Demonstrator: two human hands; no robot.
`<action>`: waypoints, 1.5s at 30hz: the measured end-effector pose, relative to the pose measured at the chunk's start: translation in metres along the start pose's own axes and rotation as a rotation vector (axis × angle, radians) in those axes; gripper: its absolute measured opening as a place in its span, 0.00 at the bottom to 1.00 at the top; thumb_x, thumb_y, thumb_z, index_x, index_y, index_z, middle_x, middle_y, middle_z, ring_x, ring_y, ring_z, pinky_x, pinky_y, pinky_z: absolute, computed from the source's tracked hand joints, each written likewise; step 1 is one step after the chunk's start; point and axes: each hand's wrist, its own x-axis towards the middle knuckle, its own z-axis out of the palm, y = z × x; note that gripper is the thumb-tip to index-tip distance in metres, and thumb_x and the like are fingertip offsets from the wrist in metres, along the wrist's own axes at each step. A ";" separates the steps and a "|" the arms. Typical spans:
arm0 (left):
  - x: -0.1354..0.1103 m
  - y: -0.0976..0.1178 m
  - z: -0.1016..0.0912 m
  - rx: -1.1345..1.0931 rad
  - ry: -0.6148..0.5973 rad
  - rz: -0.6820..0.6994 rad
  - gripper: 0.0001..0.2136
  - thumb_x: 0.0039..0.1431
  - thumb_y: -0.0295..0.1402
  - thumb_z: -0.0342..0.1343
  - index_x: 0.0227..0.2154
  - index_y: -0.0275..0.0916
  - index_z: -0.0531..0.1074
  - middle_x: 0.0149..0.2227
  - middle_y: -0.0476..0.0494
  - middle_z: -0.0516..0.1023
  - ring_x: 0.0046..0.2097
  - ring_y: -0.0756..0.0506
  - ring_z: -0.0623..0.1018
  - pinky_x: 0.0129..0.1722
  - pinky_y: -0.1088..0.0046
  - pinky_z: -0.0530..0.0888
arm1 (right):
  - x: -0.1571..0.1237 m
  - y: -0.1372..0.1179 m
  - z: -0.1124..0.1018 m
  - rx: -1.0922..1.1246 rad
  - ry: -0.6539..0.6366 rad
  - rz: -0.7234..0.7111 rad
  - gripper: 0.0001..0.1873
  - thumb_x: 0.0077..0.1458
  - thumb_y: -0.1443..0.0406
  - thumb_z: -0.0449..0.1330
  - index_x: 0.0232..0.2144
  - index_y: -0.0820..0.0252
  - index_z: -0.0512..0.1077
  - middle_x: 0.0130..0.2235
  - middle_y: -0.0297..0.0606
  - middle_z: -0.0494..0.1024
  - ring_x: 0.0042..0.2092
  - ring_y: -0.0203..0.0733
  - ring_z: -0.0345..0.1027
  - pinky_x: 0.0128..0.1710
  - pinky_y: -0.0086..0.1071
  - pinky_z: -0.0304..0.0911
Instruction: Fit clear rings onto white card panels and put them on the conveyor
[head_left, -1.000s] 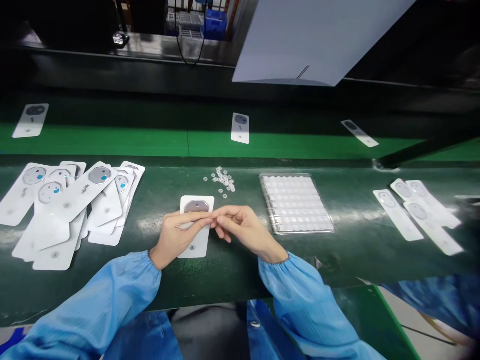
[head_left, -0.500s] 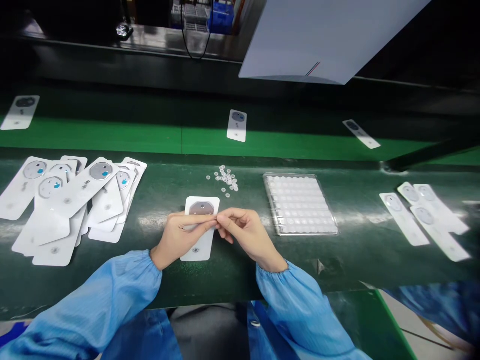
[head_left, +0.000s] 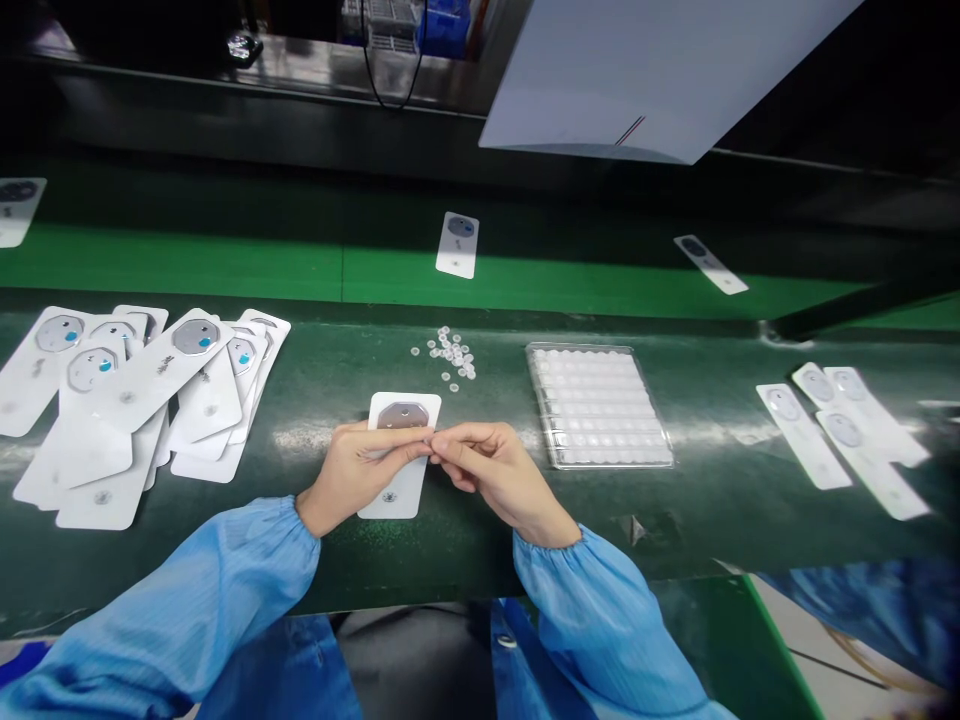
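My left hand [head_left: 361, 466] lies across a white rectangular card [head_left: 396, 498] on the dark green belt [head_left: 315, 560] and holds it, with the fingers over its middle. A grey metallic octagonal patch [head_left: 403, 415] shows on the card above those fingers. My right hand [head_left: 491, 468] comes in from the right, its pinched fingertips meeting the left fingertips at the card's right edge. Anything between those fingertips is too small to make out. Just beyond the card lies a scattered group of small clear round pieces [head_left: 450, 354].
A clear blister tray [head_left: 598, 408] of small white round pieces stands right of the hands. Overlapping white cards [head_left: 150, 395] are heaped at the left, and several more [head_left: 840, 430] lie at the right. Single cards [head_left: 457, 245] sit on a green belt beyond. A white sheet [head_left: 600, 70] hangs overhead.
The whole scene has shifted slightly in view as my head moved. Both hands stay together at the card, with only small shifts of the right fingers.
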 end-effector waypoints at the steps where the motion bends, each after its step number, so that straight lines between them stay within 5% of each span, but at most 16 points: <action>1: 0.000 0.000 0.000 0.006 -0.006 -0.002 0.07 0.60 0.35 0.66 0.41 0.47 0.85 0.44 0.47 0.86 0.43 0.41 0.85 0.49 0.66 0.80 | 0.000 -0.001 -0.001 -0.022 -0.007 0.000 0.17 0.54 0.52 0.71 0.29 0.61 0.82 0.22 0.34 0.72 0.22 0.31 0.54 0.18 0.28 0.48; 8: 0.000 0.000 0.000 0.034 -0.012 -0.006 0.08 0.59 0.36 0.67 0.41 0.47 0.85 0.44 0.46 0.86 0.45 0.41 0.85 0.49 0.67 0.80 | -0.004 -0.009 0.001 -0.218 0.012 -0.102 0.18 0.58 0.51 0.67 0.32 0.61 0.79 0.22 0.33 0.72 0.21 0.32 0.59 0.19 0.27 0.55; 14: 0.003 -0.002 0.000 0.029 0.039 0.171 0.05 0.60 0.31 0.67 0.38 0.42 0.86 0.39 0.46 0.87 0.40 0.44 0.86 0.44 0.72 0.82 | -0.009 -0.002 0.004 -0.655 0.194 -0.624 0.10 0.64 0.60 0.62 0.36 0.57 0.81 0.35 0.42 0.82 0.32 0.40 0.73 0.31 0.33 0.69; 23: 0.000 -0.007 -0.001 0.105 0.059 0.327 0.08 0.58 0.24 0.67 0.38 0.42 0.85 0.38 0.47 0.87 0.36 0.48 0.86 0.36 0.79 0.81 | -0.008 -0.012 0.002 -0.260 -0.044 -0.094 0.21 0.57 0.48 0.67 0.29 0.61 0.75 0.19 0.30 0.70 0.19 0.31 0.58 0.18 0.27 0.53; 30: -0.001 -0.008 -0.002 0.153 0.002 0.326 0.09 0.57 0.28 0.69 0.41 0.42 0.85 0.41 0.45 0.87 0.38 0.47 0.86 0.39 0.77 0.81 | -0.011 -0.011 0.004 -0.320 -0.038 -0.112 0.22 0.59 0.47 0.65 0.33 0.62 0.75 0.20 0.30 0.70 0.21 0.31 0.60 0.22 0.27 0.55; 36: 0.003 -0.003 0.000 0.157 0.017 0.209 0.05 0.58 0.32 0.68 0.37 0.42 0.85 0.39 0.47 0.87 0.40 0.44 0.86 0.44 0.72 0.82 | -0.007 -0.008 0.004 -0.226 0.015 -0.069 0.22 0.57 0.48 0.67 0.34 0.63 0.75 0.21 0.31 0.72 0.20 0.31 0.60 0.20 0.26 0.54; 40: 0.008 -0.004 -0.007 0.313 0.009 0.098 0.11 0.59 0.37 0.67 0.44 0.42 0.84 0.45 0.48 0.86 0.47 0.40 0.85 0.52 0.66 0.80 | 0.002 -0.002 0.002 -0.232 0.042 -0.176 0.22 0.57 0.48 0.67 0.34 0.61 0.74 0.23 0.29 0.72 0.23 0.31 0.62 0.23 0.26 0.58; 42: 0.017 -0.003 -0.012 0.485 0.003 0.133 0.22 0.59 0.41 0.67 0.55 0.43 0.78 0.60 0.45 0.77 0.60 0.32 0.76 0.62 0.55 0.73 | 0.010 0.006 -0.004 -0.204 0.084 -0.221 0.21 0.59 0.48 0.66 0.35 0.61 0.73 0.26 0.30 0.73 0.25 0.31 0.64 0.24 0.25 0.60; 45: 0.024 0.018 -0.013 0.717 0.025 0.337 0.32 0.64 0.48 0.62 0.67 0.45 0.63 0.76 0.38 0.44 0.73 0.18 0.45 0.61 0.28 0.54 | 0.021 0.016 -0.010 -0.123 0.102 -0.269 0.19 0.61 0.50 0.65 0.37 0.61 0.73 0.27 0.30 0.73 0.27 0.31 0.66 0.26 0.25 0.61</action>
